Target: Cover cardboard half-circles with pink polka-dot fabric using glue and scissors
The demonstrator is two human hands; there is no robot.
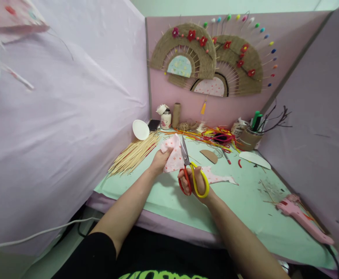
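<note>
My left hand [159, 159] pinches a piece of pink spotted fabric [172, 157] and holds it up over the green table top [245, 201]. My right hand [196, 183] has its fingers through the red and yellow handles of a pair of scissors [190, 172]. The blades point up and away, and lie against the right edge of the fabric. A long strip of the same pink fabric [218, 178] trails on the table to the right of my right hand.
A bundle of thin wooden sticks [134, 155] lies at the left. At the back are a white dish [140, 129], a small jar [166, 119], a twine spool [176, 114], tangled coloured cords [216, 136] and a pen cup [249, 137]. A pink glue gun [301, 219] rests at the right edge.
</note>
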